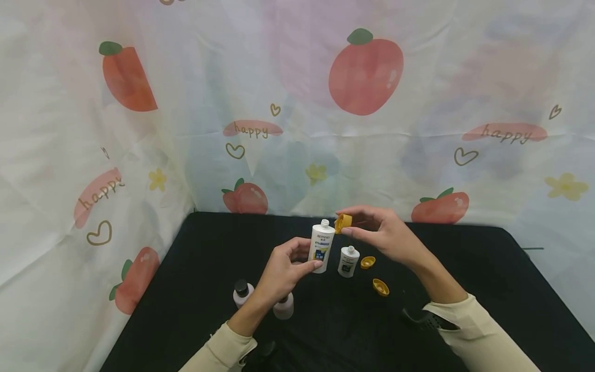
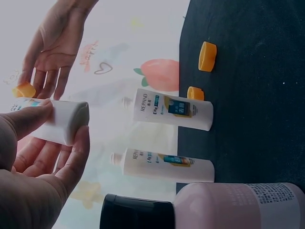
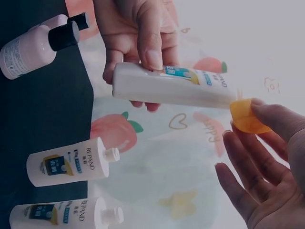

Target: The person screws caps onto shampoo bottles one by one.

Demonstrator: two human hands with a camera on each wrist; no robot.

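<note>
My left hand point(image 1: 282, 266) grips a white shampoo bottle point(image 1: 321, 247) above the black table, its neck bare and pointing up. Thumb and fingers of my right hand point(image 1: 390, 232) pinch a yellow cap point(image 1: 344, 223) right beside that neck; the cap's hollow inside faces the bottle. In the right wrist view the cap point(image 3: 248, 117) hangs at the bottle's mouth, and whether they touch I cannot tell. Two more white bottles without caps, one point(image 2: 174, 109) beside the other point(image 2: 167, 164), stand on the table in the left wrist view; the head view shows only one point(image 1: 348, 262).
Two yellow caps, one point(image 1: 368, 262) behind the other point(image 1: 380, 287), lie on the table right of the standing bottle. Near my left forearm are two pinkish bottles with black caps point(image 3: 64, 36), partly hidden in the head view. A printed curtain point(image 1: 297, 170) hangs behind the table.
</note>
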